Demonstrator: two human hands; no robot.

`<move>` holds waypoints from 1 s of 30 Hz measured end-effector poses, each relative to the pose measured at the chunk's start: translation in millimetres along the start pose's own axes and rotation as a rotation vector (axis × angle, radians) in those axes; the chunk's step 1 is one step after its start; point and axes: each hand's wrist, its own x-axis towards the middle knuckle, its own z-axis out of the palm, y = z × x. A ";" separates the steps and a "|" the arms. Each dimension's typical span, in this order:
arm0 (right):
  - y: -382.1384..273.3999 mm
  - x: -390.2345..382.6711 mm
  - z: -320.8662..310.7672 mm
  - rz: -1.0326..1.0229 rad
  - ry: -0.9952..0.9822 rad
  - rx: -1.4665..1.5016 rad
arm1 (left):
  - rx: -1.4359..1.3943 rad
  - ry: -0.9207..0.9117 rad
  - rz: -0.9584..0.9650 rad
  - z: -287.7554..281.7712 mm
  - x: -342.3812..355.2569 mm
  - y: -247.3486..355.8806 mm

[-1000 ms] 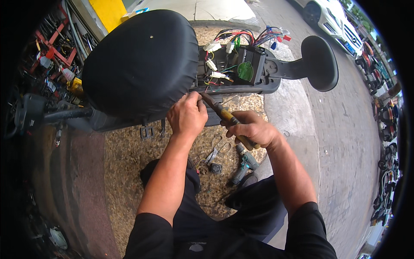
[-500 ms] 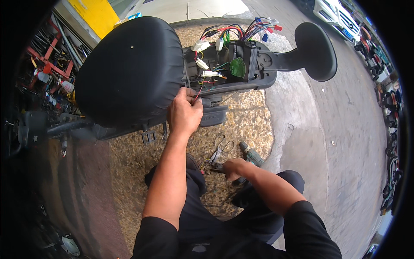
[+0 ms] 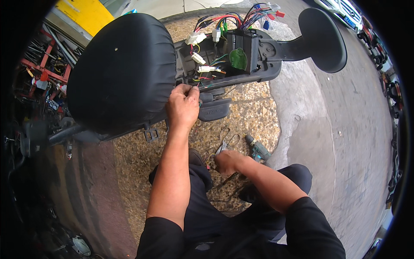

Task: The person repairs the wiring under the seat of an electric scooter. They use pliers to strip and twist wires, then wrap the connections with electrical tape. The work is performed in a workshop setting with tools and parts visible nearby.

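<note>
On speckled ground (image 3: pixel 261 110), wiring seems underway: left hand (image 3: pixel 183 107) pinching a wire (image 3: pixel 198 84), right hand (image 3: pixel 227 162) beside scissors (image 3: pixel 222 147), grip unclear; next needs a steady pinch

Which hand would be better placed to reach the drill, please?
Probably the right hand: it is low, close to the drill, while the left hand is up by the seat, apparently pinching a thin wire.

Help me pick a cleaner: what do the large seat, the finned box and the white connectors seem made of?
The large seat: likely black leatherette with a satin sheen; its edge gathers in wrinkles.
The finned box: perhaps dull, black-coated metal, since its side has parallel ribs, though plastic is possible.
The white connectors: probably hard moulded plastic, fairly matt, with blocky edges.
</note>
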 end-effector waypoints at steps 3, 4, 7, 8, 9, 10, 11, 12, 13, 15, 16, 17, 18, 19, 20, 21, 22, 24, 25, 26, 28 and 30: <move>-2.2 -22.2 -69.9 -0.253 0.537 0.420 | -0.216 -0.038 -0.021 5.5 -3.7 0.6; -1.6 -29.2 -89.4 -0.257 0.562 0.612 | -0.254 -0.048 -0.010 7.4 -4.2 0.4; -7.6 -44.8 -118.2 -0.374 0.721 0.952 | -0.268 -0.030 0.033 12.6 -5.1 -1.8; -9.8 -45.9 -122.9 -0.464 0.785 1.025 | -0.243 -0.012 0.042 14.3 -4.8 -2.3; -12.1 -45.0 -125.9 -0.421 0.806 1.026 | -0.242 -0.008 0.093 16.3 -4.9 -2.6; -14.1 -43.3 -127.0 -0.423 0.829 1.030 | -0.223 -0.002 0.134 17.7 -6.1 -2.8; -15.1 -40.8 -128.3 -0.433 0.848 1.049 | -0.204 0.006 0.178 18.1 -6.5 -2.3; -15.3 -38.1 -129.0 -0.437 0.868 1.034 | -0.201 -0.006 0.158 18.0 -7.3 -1.4; -15.1 -35.2 -129.5 -0.445 0.881 1.034 | -0.200 -0.018 0.137 17.5 -8.6 -0.4; -12.4 -32.2 -129.5 -0.425 0.879 1.011 | -0.183 -0.025 0.124 15.4 -11.4 1.9; -10.1 -32.1 -129.8 -0.399 0.866 0.986 | -0.168 -0.020 0.134 14.6 -12.7 3.4; -8.5 -32.0 -129.8 -0.374 0.854 0.967 | -0.153 -0.016 0.142 14.0 -14.2 4.5; -7.4 -31.8 -129.9 -0.373 0.859 0.970 | -0.208 -0.021 0.108 13.5 -15.6 5.4; -6.8 -32.0 -130.1 -0.374 0.867 0.977 | -0.264 -0.028 0.074 13.4 -16.9 6.3; -5.9 -31.8 -131.3 -0.390 0.878 0.981 | -0.321 -0.033 0.041 13.5 -17.2 6.9; -5.2 -32.0 -132.4 -0.352 0.881 0.960 | -0.372 -0.043 0.060 13.5 -18.6 7.2; -4.6 -32.1 -133.6 -0.329 0.886 0.934 | -0.425 -0.053 0.077 13.5 -20.3 7.0; -4.6 -32.1 -135.0 -0.294 0.905 0.889 | -0.493 -0.120 0.114 10.0 -22.5 5.8; -4.4 -32.1 -135.9 -0.282 0.921 0.869 | -0.507 -0.179 0.134 7.2 -22.3 5.1; -4.4 -31.6 -136.7 -0.287 0.950 0.843 | -0.521 -0.233 0.148 5.6 -22.2 4.3; -5.9 -28.6 -137.9 -0.316 1.028 0.923 | -0.476 -0.244 0.122 3.4 -23.8 1.9; -8.0 -23.8 -140.6 -0.342 1.173 0.819 | -0.460 -0.223 0.112 2.3 -24.1 -0.2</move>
